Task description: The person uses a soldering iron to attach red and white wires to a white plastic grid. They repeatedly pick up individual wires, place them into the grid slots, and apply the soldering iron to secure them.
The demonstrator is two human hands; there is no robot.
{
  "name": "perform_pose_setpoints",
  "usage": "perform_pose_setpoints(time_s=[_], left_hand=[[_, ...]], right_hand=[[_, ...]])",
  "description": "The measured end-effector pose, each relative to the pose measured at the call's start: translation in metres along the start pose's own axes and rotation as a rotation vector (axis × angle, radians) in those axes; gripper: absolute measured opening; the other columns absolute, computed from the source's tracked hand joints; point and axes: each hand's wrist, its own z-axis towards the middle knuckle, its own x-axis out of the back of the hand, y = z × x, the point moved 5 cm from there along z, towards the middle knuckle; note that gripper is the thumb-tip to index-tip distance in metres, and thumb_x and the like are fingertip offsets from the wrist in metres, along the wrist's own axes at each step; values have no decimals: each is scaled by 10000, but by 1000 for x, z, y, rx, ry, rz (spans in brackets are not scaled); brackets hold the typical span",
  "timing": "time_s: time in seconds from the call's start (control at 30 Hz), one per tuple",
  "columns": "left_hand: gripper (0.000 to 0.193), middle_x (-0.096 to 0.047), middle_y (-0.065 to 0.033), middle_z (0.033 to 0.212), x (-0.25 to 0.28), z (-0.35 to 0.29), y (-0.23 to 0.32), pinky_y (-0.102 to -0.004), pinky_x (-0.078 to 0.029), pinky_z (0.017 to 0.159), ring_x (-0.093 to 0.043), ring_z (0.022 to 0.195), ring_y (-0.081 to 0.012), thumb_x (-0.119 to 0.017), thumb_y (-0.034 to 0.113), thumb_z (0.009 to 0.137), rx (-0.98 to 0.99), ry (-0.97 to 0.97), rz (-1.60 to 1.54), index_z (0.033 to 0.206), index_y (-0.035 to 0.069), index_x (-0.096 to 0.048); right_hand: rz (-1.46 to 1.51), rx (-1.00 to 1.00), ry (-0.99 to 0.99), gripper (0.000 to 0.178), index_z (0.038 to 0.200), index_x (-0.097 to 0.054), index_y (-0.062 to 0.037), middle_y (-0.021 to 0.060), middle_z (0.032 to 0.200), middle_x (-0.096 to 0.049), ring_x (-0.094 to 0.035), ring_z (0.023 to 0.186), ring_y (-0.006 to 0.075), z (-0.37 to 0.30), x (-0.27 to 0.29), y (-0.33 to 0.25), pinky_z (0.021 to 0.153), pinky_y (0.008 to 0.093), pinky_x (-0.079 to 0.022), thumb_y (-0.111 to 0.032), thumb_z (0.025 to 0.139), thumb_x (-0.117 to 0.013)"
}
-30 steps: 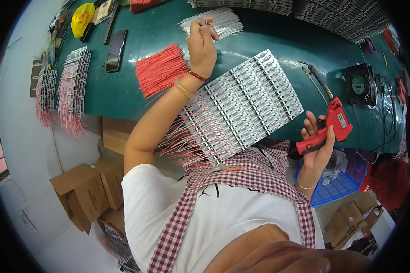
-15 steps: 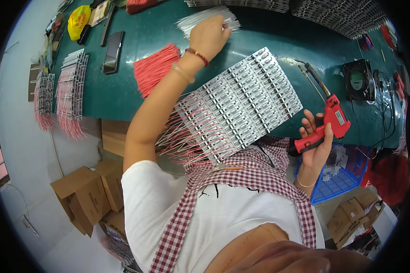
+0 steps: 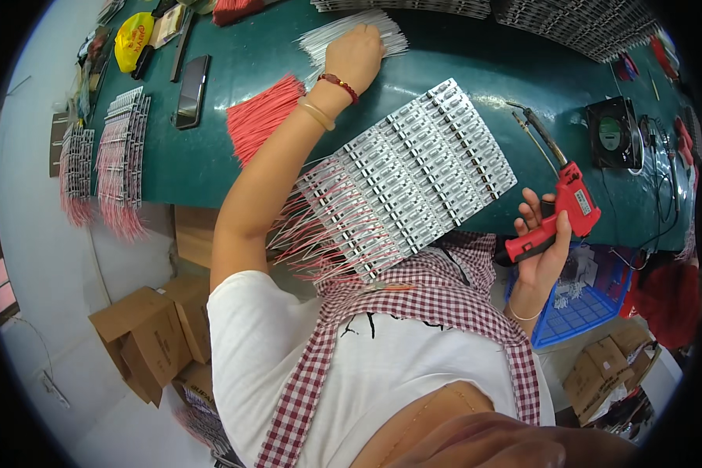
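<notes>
My left hand [image 3: 355, 58] lies over the right part of a pile of white wires [image 3: 320, 39] at the back of the bench. Its fingers are curled in; their tips and whatever they pinch are hidden. In my right hand [image 3: 544, 253] is a red soldering gun [image 3: 573, 207], held by the handle, its metal tip and thin feed tube pointing away. Between the hands, a panel of small grey circuit boards [image 3: 421, 168] lies tilted over the front edge. Red and white wires [image 3: 327, 234] hang from its left rows. A bundle of red wires [image 3: 264, 117] sits beside my left forearm.
A phone [image 3: 192, 91] and wired board strips [image 3: 122, 140] lie at the left of the green bench [image 3: 168, 164]. More board panels [image 3: 577, 27] are stacked at the back. A black fan [image 3: 612, 132] with cables stands right. Below are a blue crate [image 3: 577, 316] and cardboard boxes [image 3: 152, 335].
My left hand has shifted slightly left and toward me over the white wires, its fingers more curled in. The right hand and soldering gun have hardly moved.
</notes>
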Motion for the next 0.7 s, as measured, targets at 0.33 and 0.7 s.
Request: perform_pose_setpoints(time_s=[0.33,0.7], left_hand=[[151,-629,-110,852,-4,-4,3,-407,-506,684,-617,816,-308,-629,198,821,-36,31,50,847,51,-611],[216,-613,-129,824,48,-8,4,-379,-469,728,-580,788,-291,-502,221,930,111,134,-337,864,35,-589]], right_hand=[[0,7,11,378,1166,-493,-25,238,1148,-594,-637,942,236,-3,-5,1,742,321,-544,-337,953,-494],[-6,22,31,369,1161,-494,-26,243,1156,-592,-641,934,233,-5,1,-1,727,317,-554,-329,950,-497]])
